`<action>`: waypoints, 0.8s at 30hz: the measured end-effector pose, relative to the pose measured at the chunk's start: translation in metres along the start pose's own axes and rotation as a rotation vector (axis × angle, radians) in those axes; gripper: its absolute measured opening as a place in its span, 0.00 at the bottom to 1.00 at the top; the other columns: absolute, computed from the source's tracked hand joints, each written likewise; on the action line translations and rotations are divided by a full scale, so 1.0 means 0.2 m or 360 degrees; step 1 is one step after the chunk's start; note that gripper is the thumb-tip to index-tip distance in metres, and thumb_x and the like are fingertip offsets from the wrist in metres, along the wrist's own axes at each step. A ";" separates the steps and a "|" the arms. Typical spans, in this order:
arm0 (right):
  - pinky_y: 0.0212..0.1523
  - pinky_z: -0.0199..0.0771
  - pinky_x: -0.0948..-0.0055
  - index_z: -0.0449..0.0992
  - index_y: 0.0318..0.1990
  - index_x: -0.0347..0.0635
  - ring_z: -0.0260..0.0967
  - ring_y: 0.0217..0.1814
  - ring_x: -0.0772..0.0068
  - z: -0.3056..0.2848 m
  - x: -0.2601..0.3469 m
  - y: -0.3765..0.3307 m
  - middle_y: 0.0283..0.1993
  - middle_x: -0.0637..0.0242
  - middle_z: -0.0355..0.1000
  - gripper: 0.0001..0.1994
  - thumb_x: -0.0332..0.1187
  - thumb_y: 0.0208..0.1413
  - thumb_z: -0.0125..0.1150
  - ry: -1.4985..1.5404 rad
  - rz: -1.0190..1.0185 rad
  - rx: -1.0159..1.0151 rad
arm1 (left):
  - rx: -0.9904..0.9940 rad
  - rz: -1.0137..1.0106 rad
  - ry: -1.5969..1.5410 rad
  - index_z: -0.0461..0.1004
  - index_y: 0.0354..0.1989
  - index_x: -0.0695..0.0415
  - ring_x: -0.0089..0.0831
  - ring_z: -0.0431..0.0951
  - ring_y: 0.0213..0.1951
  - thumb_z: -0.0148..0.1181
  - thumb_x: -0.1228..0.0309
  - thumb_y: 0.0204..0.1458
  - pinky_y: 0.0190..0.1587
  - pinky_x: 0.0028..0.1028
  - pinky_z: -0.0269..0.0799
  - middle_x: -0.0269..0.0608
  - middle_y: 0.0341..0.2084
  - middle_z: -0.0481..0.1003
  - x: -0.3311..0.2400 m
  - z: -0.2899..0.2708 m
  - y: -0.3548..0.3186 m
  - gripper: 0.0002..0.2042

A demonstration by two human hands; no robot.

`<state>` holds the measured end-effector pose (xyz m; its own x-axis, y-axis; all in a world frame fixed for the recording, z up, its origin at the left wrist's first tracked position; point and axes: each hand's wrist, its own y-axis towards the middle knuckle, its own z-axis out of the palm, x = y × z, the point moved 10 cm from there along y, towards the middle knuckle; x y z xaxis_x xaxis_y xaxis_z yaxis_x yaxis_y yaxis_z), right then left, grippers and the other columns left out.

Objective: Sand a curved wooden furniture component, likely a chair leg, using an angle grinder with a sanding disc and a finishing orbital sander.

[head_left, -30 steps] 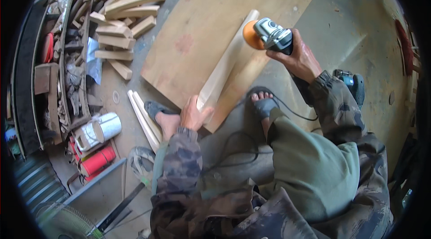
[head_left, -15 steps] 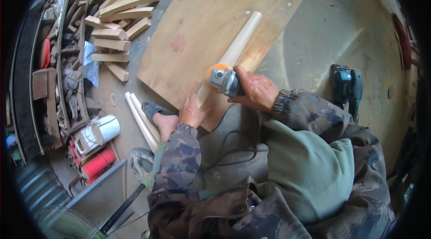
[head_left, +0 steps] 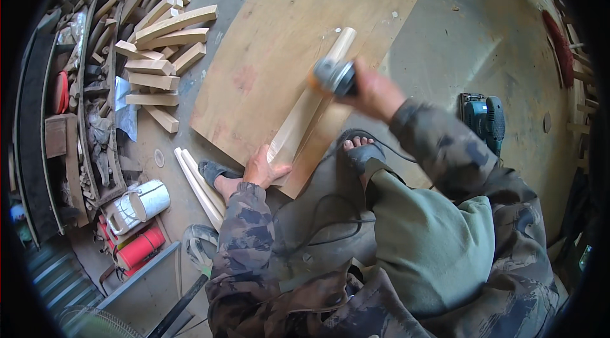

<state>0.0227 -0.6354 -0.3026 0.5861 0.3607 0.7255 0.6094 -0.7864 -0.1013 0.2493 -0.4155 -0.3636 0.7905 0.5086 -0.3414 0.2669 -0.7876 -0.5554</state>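
Observation:
A pale tapered wooden leg (head_left: 296, 123) lies slantwise on a plywood board (head_left: 244, 33). My left hand (head_left: 258, 168) grips its near end, thumb on one side and fingers on the other. Farther along the leg, my right hand (head_left: 377, 93) is wrapped round a grey angle grinder (head_left: 334, 76). The grinder and right hand are smeared by motion. An orange disc edge shows at the grinder's head, over the leg's upper half. Whether the disc touches the wood, I cannot tell.
Cut wooden blocks (head_left: 152, 66) are heaped left of the board. Two pale tapered legs (head_left: 202, 185) lie beside my left foot. A green power sander (head_left: 483, 121) stands at the right. A black cord (head_left: 330, 227) loops between my feet. A white bucket (head_left: 150, 200) sits lower left.
The grinder in my right hand has moved up the leg, away from my left hand. My left hand still grips the near end. The whole view has shifted slightly.

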 end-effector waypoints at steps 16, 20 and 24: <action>0.40 0.73 0.52 0.59 0.46 0.37 0.73 0.41 0.40 -0.26 -0.26 0.26 0.36 0.42 0.73 0.35 0.54 0.43 0.70 -0.0198 0.0256 -0.0221 | 0.0218 0.0072 -0.0278 0.70 0.50 0.62 0.36 0.79 0.43 0.77 0.59 0.35 0.47 0.31 0.72 0.49 0.39 0.78 -0.03 -0.02 0.08 0.33; 0.36 0.72 0.52 0.57 0.48 0.40 0.73 0.39 0.39 0.09 0.13 0.02 0.37 0.45 0.73 0.33 0.48 0.45 0.70 0.0127 -0.0103 0.0031 | 0.0325 0.0013 -0.0371 0.71 0.50 0.62 0.32 0.78 0.42 0.77 0.63 0.34 0.47 0.31 0.72 0.45 0.39 0.78 0.12 0.01 0.11 0.33; 0.36 0.72 0.51 0.56 0.49 0.42 0.72 0.39 0.39 0.30 0.31 -0.09 0.36 0.44 0.72 0.32 0.47 0.45 0.70 0.0070 -0.0138 0.0359 | 0.0454 -0.0087 -0.0672 0.71 0.50 0.61 0.34 0.78 0.44 0.77 0.58 0.33 0.50 0.32 0.71 0.46 0.40 0.78 0.21 0.06 0.12 0.35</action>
<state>0.0797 -0.5681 -0.2975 0.5056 0.3959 0.7665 0.7632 -0.6195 -0.1834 0.2820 -0.4078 -0.4009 0.4722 0.6891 -0.5498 0.0940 -0.6595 -0.7458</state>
